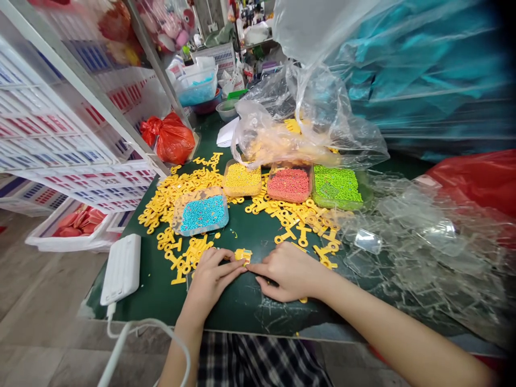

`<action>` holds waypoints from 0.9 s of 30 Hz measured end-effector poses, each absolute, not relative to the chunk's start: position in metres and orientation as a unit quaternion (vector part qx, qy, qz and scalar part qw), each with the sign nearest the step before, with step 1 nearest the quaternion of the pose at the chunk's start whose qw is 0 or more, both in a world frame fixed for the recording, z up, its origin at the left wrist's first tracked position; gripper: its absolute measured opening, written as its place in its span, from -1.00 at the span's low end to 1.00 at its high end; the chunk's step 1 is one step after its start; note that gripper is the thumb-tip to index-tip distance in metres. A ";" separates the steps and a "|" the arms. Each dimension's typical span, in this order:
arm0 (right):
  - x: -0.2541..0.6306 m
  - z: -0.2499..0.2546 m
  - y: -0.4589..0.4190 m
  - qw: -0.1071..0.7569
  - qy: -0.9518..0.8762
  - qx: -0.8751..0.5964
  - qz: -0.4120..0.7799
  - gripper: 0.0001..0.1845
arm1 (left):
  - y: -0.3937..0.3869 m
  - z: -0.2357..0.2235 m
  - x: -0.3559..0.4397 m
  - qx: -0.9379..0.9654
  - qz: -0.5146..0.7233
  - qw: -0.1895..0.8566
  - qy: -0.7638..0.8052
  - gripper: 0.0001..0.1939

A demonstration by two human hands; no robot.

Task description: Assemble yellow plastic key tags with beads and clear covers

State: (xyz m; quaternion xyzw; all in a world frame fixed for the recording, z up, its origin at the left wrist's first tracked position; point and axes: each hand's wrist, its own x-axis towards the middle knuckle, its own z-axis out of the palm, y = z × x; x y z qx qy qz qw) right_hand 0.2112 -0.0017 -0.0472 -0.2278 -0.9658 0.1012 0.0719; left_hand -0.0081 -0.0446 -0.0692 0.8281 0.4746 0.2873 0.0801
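Note:
A small yellow plastic piece (243, 255) with coloured bits inside lies on the green tabletop between my hands. My left hand (212, 277) pinches it from the left with thumb and fingers. From the right, my right hand (284, 271) reaches its extended index finger to the piece's lower edge, with the thumb apart below and the other fingers curled. Beyond them stand clear tubs of blue beads (204, 214), yellow beads (242, 179), red beads (289, 185) and green beads (337, 184). Loose yellow T-shaped pieces with rings (175, 196) lie heaped around the tubs.
Clear flat plastic pieces (419, 252) are piled at the right. A white power bank (121, 269) with a cable lies by the left edge. A clear bag (306, 140) of yellow parts sits behind the tubs, and a tied red bag (173, 138) stands back left beside stacked white crates (52, 118).

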 end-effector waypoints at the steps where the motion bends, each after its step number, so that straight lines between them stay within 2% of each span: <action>1: 0.211 -0.047 -0.001 0.072 -0.966 -0.226 0.099 -0.71 | -0.045 -0.069 -0.008 0.824 0.295 0.081 0.476 -0.76; 5: 0.211 -0.044 0.000 0.074 -0.966 -0.228 0.093 -0.72 | -0.046 -0.061 -0.009 0.774 0.359 0.065 0.517 -0.78; 10: 0.212 -0.041 0.000 0.095 -0.965 -0.235 0.074 -0.72 | -0.022 -0.020 0.012 0.758 0.379 0.086 0.523 -0.76; 15: 0.208 -0.041 -0.001 0.144 -0.966 -0.205 0.062 -0.69 | 0.059 0.017 0.069 0.841 0.310 0.061 0.438 -0.69; 20: 0.205 -0.042 -0.004 0.163 -0.969 -0.179 0.048 -0.68 | 0.131 0.013 0.124 0.882 0.156 -0.008 0.444 -0.73; 24: 0.205 -0.041 -0.003 0.170 -0.968 -0.182 0.039 -0.68 | 0.132 0.006 0.153 0.939 0.134 0.044 0.313 -0.77; 27: 0.206 -0.039 -0.003 0.185 -0.965 -0.180 0.041 -0.67 | 0.117 0.002 0.165 0.973 0.112 0.016 0.199 -0.81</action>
